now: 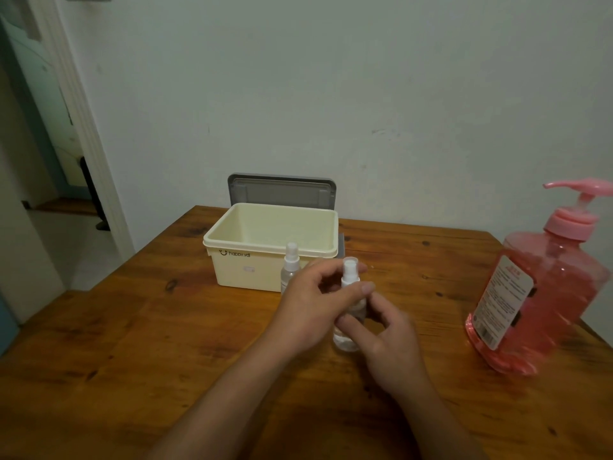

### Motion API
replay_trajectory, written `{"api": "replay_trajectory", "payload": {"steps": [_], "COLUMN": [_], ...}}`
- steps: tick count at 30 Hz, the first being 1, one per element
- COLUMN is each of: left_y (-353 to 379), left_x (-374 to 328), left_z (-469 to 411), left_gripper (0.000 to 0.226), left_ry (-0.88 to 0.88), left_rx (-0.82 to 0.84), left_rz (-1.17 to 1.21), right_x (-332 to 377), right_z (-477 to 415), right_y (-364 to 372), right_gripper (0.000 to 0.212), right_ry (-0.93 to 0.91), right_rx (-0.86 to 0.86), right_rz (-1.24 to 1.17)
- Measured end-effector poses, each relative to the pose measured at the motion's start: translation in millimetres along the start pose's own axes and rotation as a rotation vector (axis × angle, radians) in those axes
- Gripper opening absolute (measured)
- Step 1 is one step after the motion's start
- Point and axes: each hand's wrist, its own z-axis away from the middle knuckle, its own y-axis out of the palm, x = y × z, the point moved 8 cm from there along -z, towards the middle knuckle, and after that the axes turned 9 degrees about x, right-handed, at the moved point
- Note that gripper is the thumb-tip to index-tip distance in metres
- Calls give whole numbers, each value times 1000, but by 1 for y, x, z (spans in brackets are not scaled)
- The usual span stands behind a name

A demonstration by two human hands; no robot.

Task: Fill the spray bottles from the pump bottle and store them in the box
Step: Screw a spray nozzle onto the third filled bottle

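Observation:
A small clear spray bottle (347,340) with a white spray head stands on the wooden table (132,343) in the middle of the view. My left hand (315,303) grips its upper part, thumb and fingers round the neck. My right hand (388,336) holds its lower body from the right. A second clear spray bottle (291,267) stands upright just behind and left, in front of the cream box (265,240), which is open and looks empty inside. The pink pump bottle (537,287) stands at the right, full of pink liquid.
The box's grey lid (282,190) leans upright behind it against the pale wall. The table's right edge runs close behind the pump bottle. An open doorway (49,194) lies at the far left.

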Motion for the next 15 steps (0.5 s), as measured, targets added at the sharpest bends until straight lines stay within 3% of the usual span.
{"api": "replay_trajectory", "payload": {"steps": [7,11,15], "left_y": [7,3,-1], "left_x": [0,-1,-3], "left_z": [5,4,1], "left_gripper": [34,34,30], "left_ry": [-2,-16,-5], "left_rx": [86,12,66], "left_rz": [70,14,50], "right_x": [3,2,1], "right_z": [1,1,0], "right_y": [1,1,1], "right_gripper": [40,29,39], "right_ry": [-15,1,-5], "right_rx": [14,25,36], "right_rz": [-14,-22,-54]}}
